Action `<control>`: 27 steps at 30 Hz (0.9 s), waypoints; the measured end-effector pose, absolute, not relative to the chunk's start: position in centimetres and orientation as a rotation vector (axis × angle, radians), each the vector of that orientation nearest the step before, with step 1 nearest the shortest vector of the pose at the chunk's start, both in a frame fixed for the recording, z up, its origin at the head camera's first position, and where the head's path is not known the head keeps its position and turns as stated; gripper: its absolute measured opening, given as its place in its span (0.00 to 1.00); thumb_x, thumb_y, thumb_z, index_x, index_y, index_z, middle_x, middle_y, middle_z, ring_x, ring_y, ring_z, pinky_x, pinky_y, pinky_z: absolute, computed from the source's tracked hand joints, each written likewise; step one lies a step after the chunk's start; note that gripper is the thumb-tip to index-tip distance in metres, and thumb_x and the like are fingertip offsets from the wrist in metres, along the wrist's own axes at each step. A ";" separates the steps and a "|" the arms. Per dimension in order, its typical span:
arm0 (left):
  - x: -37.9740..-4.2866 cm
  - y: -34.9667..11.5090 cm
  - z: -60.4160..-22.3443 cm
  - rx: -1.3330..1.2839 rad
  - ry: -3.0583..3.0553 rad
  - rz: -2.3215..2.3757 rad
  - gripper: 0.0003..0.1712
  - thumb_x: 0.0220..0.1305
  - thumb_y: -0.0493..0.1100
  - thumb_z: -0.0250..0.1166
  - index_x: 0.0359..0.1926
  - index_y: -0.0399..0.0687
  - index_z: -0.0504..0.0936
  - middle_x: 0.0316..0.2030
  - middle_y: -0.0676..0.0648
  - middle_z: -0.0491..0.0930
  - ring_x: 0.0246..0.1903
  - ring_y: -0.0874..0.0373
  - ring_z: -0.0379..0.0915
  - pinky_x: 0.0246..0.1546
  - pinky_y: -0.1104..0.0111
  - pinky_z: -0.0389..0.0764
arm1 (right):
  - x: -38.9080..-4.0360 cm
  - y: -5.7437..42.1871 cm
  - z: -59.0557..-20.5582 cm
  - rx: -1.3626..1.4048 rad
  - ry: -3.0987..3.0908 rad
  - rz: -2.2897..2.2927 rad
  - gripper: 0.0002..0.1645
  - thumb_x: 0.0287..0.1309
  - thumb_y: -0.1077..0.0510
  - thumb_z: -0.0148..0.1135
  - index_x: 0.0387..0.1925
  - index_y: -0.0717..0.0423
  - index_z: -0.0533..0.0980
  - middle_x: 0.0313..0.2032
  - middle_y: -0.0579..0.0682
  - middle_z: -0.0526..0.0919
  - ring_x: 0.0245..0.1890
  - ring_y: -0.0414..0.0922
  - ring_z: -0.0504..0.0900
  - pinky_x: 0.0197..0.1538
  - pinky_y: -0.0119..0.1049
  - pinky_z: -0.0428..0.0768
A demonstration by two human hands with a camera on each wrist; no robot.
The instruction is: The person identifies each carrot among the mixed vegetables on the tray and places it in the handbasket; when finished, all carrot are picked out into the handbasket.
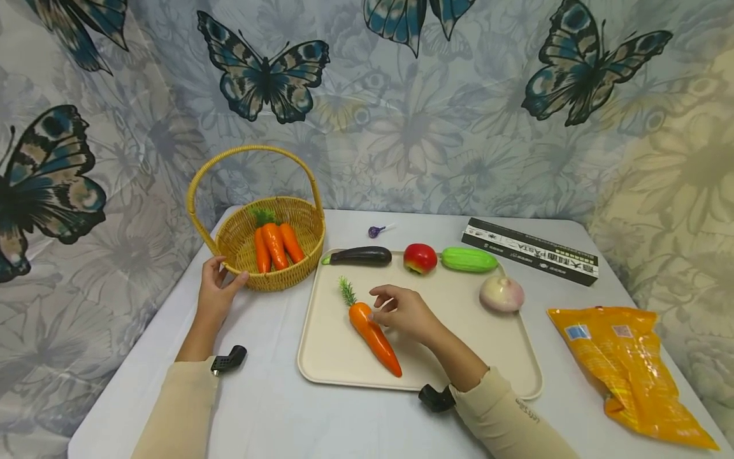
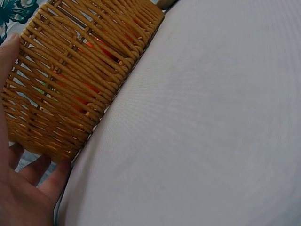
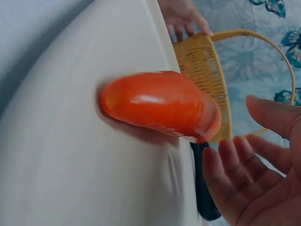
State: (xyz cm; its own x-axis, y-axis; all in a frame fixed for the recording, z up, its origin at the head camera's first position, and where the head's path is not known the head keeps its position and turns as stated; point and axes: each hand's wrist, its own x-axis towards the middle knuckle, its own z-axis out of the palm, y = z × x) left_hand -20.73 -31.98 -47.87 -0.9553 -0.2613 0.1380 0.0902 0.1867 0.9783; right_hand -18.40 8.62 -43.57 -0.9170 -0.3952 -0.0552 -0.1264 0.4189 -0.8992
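My left hand (image 1: 220, 290) grips the near left side of a wicker basket (image 1: 312, 245), its thumb (image 2: 8, 51) and fingers spread along the woven wall. Inside the basket lie orange carrots (image 1: 275, 245) with a green top. A larger carrot (image 1: 373, 336) with a leafy top rests on a cream tray (image 1: 453, 363). My right hand (image 1: 408, 312) hovers at the carrot's upper end, fingers loosely bent. The right wrist view shows this hand (image 3: 263, 174) apart from the carrot (image 3: 155, 103), with nothing between its fingers.
Along the tray's back lie an eggplant (image 1: 364, 256), a red apple-like fruit (image 1: 420, 258) and a green cucumber-like vegetable (image 1: 469, 259). An onion (image 1: 501, 294) sits at its right. Behind is a lollipop (image 1: 375, 231); rightward are a black box (image 1: 530, 250) and an orange bag (image 1: 631, 370).
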 end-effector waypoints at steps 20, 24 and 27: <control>-21.0 -32.1 -48.3 0.139 -2.182 -1.823 0.42 0.62 0.44 0.70 0.67 0.45 0.52 0.76 0.42 0.36 0.73 0.44 0.42 0.67 0.47 0.56 | -18.3 7.7 -44.1 -0.433 2.427 -1.104 0.34 0.49 0.55 0.75 0.58 0.56 0.73 0.36 0.49 0.79 0.26 0.44 0.79 0.29 0.36 0.81; -20.9 -32.1 -48.3 0.140 -2.183 -1.822 0.42 0.62 0.43 0.70 0.67 0.44 0.52 0.76 0.43 0.37 0.73 0.45 0.42 0.67 0.48 0.56 | -18.8 7.6 -43.9 -0.466 2.396 -1.059 0.33 0.51 0.56 0.74 0.59 0.56 0.72 0.35 0.49 0.79 0.25 0.45 0.80 0.30 0.36 0.81; -21.0 -32.1 -48.2 0.148 -2.186 -1.821 0.43 0.62 0.43 0.69 0.67 0.43 0.51 0.76 0.44 0.37 0.73 0.46 0.43 0.67 0.48 0.56 | -19.3 7.6 -43.8 -0.474 2.371 -1.052 0.32 0.52 0.57 0.73 0.58 0.57 0.72 0.36 0.50 0.79 0.25 0.46 0.80 0.30 0.36 0.82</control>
State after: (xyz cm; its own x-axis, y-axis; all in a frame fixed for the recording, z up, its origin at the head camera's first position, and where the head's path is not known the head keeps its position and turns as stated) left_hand -20.95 -32.05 -48.24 -0.9521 -0.2625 0.1567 0.1067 0.1948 0.9750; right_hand -19.29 7.63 -43.78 -0.8149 -0.4960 -0.3000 -0.1103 0.6408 -0.7597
